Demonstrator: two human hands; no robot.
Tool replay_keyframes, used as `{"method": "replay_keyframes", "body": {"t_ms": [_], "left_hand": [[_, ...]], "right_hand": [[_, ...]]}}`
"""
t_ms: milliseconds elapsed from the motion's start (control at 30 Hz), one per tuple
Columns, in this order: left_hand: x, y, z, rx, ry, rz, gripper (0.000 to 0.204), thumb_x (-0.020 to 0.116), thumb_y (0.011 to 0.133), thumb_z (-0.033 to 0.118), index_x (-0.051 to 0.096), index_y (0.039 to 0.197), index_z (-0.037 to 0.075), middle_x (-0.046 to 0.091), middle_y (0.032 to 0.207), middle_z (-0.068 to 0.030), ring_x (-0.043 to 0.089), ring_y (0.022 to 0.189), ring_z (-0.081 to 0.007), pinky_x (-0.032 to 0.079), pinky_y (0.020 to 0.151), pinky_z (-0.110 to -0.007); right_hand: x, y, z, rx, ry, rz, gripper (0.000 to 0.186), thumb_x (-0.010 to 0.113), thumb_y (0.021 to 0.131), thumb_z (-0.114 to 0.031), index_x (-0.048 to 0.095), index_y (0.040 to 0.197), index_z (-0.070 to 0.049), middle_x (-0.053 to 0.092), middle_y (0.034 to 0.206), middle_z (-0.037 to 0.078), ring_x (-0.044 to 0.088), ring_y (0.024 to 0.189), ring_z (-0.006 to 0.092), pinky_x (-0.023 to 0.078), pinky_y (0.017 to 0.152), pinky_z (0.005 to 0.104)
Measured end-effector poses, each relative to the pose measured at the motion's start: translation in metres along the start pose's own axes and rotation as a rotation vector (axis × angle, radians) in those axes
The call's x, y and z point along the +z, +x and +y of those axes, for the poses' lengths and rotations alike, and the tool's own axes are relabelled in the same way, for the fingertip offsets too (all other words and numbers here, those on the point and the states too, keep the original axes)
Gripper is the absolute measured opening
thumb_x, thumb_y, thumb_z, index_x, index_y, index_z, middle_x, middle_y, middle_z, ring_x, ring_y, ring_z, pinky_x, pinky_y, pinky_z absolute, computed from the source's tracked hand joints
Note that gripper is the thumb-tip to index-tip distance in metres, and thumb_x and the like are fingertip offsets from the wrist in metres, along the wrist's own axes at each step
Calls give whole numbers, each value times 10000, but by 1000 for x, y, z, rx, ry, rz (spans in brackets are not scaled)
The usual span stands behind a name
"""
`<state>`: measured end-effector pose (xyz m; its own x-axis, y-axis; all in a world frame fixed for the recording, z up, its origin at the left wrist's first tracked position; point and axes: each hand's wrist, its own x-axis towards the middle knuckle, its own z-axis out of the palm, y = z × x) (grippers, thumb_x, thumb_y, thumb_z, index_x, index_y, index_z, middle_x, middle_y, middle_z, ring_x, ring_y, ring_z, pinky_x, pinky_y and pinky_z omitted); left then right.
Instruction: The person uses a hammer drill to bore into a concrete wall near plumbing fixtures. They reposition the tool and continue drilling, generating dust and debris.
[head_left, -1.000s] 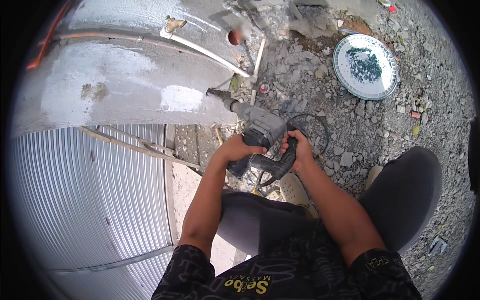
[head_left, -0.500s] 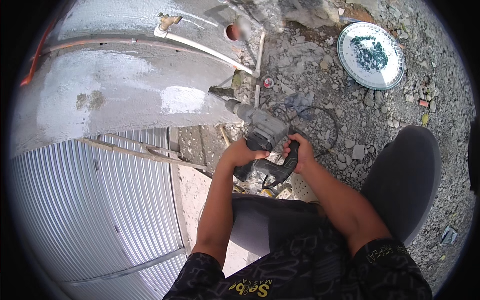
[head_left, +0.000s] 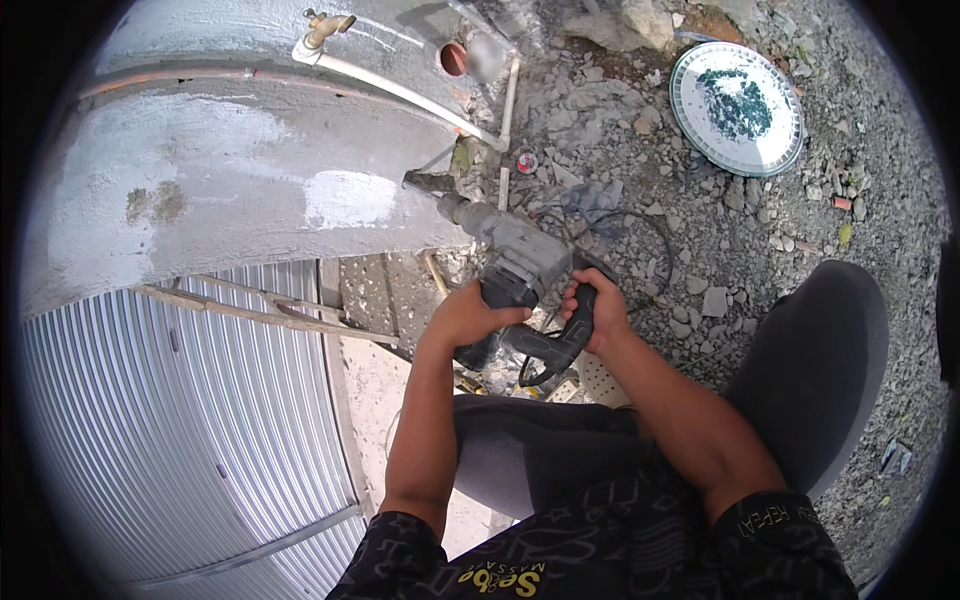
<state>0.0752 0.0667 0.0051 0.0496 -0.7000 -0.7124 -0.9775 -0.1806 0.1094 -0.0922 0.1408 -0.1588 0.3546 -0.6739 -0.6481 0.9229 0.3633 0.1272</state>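
A grey-and-black power drill (head_left: 525, 248) lies aslant at the centre of the frame, its nose pointing up-left to a broken notch (head_left: 430, 181) in the grey wall (head_left: 230, 215); whether the bit touches the concrete cannot be told. The right hand (head_left: 602, 312) is closed round the rear handle, fingers curled, its forearm slanting in from the lower right. The left hand (head_left: 465, 317) clasps the dark housing from the left, thumb laid across toward the right, other fingers hidden; its forearm rises almost straight from the lower edge. A white pipe (head_left: 400, 94) crosses the upper left, rubble (head_left: 640, 150) fills the upper middle, and a round white lid (head_left: 762, 155) sits upper right.
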Motion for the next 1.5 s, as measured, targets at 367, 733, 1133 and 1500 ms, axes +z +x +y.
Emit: {"method": "replay_keyframes", "body": {"t_ms": [367, 733, 1133, 1500], "left_hand": [[-5, -1, -2, 42, -23, 61, 957, 924, 656, 546, 641, 1286, -117, 738, 1194, -274, 727, 1136, -369, 538, 1006, -407], [-21, 25, -2, 99, -213, -43, 876, 931, 704, 489, 649, 1302, -86, 756, 1165, -183, 726, 1060, -258, 545, 962, -365], [6, 40, 23, 54, -93, -72, 734, 905, 732, 503, 744, 1194, -44, 779, 1086, -147, 738, 984, -232, 561, 900, -361], [4, 5, 52, 169, -155, -1, 819, 887, 656, 623, 779, 1133, -34, 782, 1076, -205, 759, 999, -304, 567, 914, -384]], "right_hand": [[15, -10, -5, -22, -2, 22, 152, 676, 920, -192, 612, 912, -55, 602, 742, 75, 586, 574, 187, 504, 523, 359], [35, 12, -19, -60, -44, -62, 159, 680, 920, -194, 608, 873, -61, 625, 751, 82, 590, 579, 175, 509, 529, 345], [13, 12, -65, 72, -158, -18, 174, 688, 934, -227, 601, 876, -88, 632, 767, 58, 584, 605, 153, 522, 552, 337], [34, -45, -84, -94, -130, 41, 189, 645, 922, -251, 588, 846, -88, 603, 721, 41, 577, 569, 167, 496, 520, 334]]}}
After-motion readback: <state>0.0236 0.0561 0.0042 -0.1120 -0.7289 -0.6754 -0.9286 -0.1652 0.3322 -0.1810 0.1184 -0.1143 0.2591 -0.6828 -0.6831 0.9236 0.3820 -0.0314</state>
